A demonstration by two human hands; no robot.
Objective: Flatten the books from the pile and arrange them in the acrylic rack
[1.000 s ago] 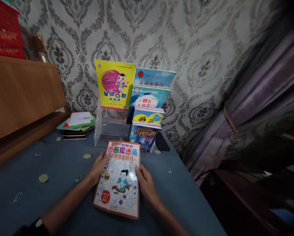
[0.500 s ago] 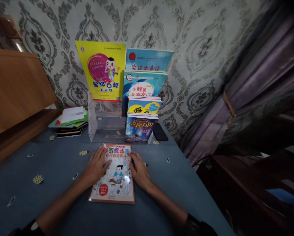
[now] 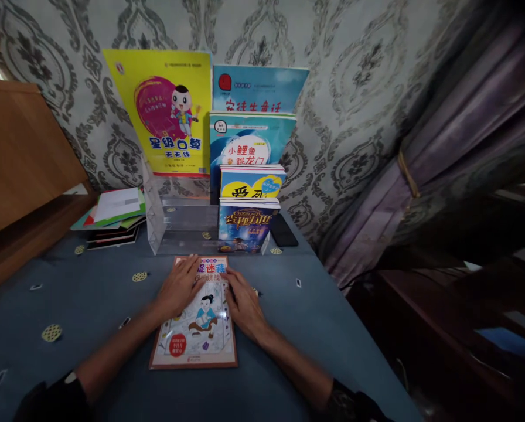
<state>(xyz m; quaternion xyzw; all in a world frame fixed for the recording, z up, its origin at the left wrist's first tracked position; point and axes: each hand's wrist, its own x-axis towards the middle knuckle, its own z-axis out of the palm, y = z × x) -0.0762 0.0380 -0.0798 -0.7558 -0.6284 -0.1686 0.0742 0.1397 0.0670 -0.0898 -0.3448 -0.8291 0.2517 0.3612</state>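
A picture book with an orange-brown border lies flat on the dark cloth, its cover facing up. My left hand rests flat on the upper left of the cover, fingers stretched out and hiding part of the title. At the book's upper right edge lies my right hand, its fingers extended and touching that edge. Just behind the book stands a clear acrylic rack. It holds a yellow workbook at the back left and several books in steps on the right, with a dark blue book in front.
At the left of the rack is a pile of booklets topped with white paper. A black phone lies behind the rack's right side. A wooden panel borders the left, patterned wallpaper the back, and a tied purple curtain the right.
My left hand has shifted up and inward over the cover, hiding more of the title. The right hand stays by the right edge. The whole view has moved slightly.
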